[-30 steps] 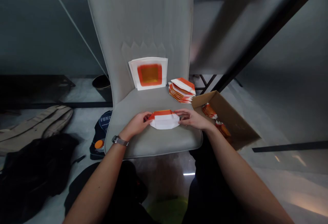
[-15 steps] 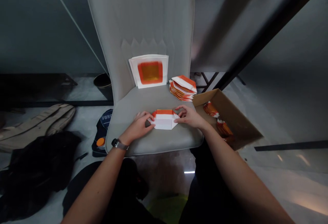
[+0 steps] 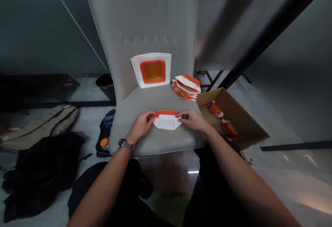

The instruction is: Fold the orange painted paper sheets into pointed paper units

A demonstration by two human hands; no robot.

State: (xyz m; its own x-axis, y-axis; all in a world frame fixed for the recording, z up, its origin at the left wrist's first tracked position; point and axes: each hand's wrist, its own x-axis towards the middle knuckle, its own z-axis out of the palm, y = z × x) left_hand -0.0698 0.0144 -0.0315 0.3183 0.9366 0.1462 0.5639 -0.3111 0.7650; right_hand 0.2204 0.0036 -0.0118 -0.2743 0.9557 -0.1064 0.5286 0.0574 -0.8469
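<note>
A folded sheet of white and orange paper (image 3: 166,120) lies on the grey chair seat (image 3: 145,142), its corners angled inward. My left hand (image 3: 143,125) pinches its left corner, and a dark watch sits on that wrist. At the opposite corner my right hand (image 3: 193,119) grips the paper between thumb and fingers. Behind it, a stack of folded orange and white papers (image 3: 186,87) rests at the seat's right side. Flat white sheets with an orange and gold square (image 3: 153,71) lean against the chair back.
A cardboard box (image 3: 245,123) holding folded paper bundles (image 3: 228,127) stands on the floor at the right. To the left are a dark bin (image 3: 105,84), a beige bag (image 3: 44,125), a black cloth heap (image 3: 44,168) and an orange-capped bottle (image 3: 104,142).
Both hands have shifted from the paper's sides to pinch its upper corners. The lower white part now spreads wider at the bottom. The view has moved slightly.
</note>
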